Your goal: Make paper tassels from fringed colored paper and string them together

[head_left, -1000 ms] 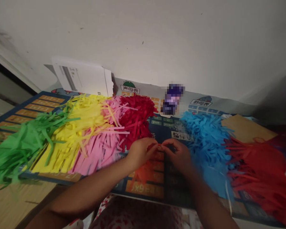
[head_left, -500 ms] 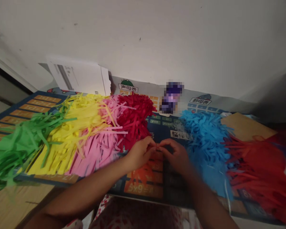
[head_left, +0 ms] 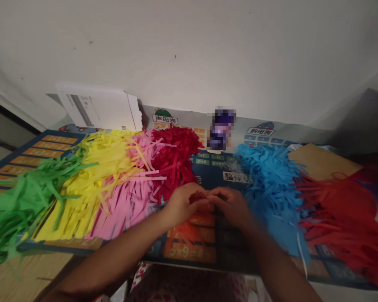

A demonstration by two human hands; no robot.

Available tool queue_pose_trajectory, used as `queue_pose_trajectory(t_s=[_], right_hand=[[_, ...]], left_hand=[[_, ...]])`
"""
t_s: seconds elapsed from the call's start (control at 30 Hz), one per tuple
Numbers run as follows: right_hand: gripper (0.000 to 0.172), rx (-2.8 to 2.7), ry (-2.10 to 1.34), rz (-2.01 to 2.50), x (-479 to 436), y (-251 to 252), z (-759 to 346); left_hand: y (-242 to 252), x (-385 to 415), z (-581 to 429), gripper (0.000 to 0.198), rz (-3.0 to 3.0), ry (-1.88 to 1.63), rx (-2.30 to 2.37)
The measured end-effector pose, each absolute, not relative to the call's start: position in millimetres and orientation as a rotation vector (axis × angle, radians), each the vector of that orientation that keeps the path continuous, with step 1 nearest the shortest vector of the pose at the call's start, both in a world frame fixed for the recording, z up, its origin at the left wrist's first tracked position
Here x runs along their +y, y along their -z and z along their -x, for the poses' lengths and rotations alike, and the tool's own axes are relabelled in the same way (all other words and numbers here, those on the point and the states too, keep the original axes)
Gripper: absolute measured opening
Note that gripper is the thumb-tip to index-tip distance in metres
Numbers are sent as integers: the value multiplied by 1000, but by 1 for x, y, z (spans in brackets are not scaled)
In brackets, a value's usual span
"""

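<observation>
My left hand (head_left: 181, 204) and my right hand (head_left: 232, 206) meet fingertip to fingertip over the dark printed mat (head_left: 214, 176). Both are closed in a pinch on a small red-orange paper strip (head_left: 207, 196) held between them. An orange-red bit of paper (head_left: 184, 233) lies on the mat just below my left wrist. Left of my hands lie piles of cut paper strips: dark red (head_left: 176, 157), pink (head_left: 129, 201), yellow (head_left: 103, 167) and green (head_left: 22, 201). To the right lie a blue pile (head_left: 267, 176) and a bright red pile (head_left: 340, 218).
A white printed sheet (head_left: 97, 109) leans on the wall at the back left. A brown cardboard piece (head_left: 318, 161) lies at the back right. The wall rises right behind the mat. Wooden tabletop (head_left: 15, 272) shows at the lower left.
The hands stay pinched together and have shifted slightly nearer in the picture as the view tilted; the paper piles have not moved.
</observation>
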State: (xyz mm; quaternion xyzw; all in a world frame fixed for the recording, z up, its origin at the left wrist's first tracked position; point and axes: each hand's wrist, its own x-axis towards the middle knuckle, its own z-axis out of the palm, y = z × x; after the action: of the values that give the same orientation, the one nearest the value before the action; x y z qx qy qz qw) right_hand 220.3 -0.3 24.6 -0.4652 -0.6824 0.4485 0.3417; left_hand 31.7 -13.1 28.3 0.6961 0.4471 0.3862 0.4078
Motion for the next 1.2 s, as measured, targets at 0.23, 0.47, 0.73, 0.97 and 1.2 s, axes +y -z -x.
queue_pose_trajectory(t_s=[0.23, 0.47, 0.73, 0.97, 1.2], right_hand=[[18, -1537, -1348, 1182, -2, -25, -219], [15, -1566, -1257, 1221, -3, -22, -216], [13, -1665, -1035, 1233, -6, -20, -212], [10, -1693, -809, 1225, -10, -17, -206], [8, -1715, -726, 1173, -15, -15, -204]], left_hand=[[-24, -11, -36, 24, -1041, -1012, 957], [-24, -12, -42, 34, -683, -1005, 871], [-21, -12, -43, 31, -736, -1054, 905], [-20, -19, -44, 3, -1395, -1354, 1170], [-20, -21, -41, 6, -1678, -1409, 1208]])
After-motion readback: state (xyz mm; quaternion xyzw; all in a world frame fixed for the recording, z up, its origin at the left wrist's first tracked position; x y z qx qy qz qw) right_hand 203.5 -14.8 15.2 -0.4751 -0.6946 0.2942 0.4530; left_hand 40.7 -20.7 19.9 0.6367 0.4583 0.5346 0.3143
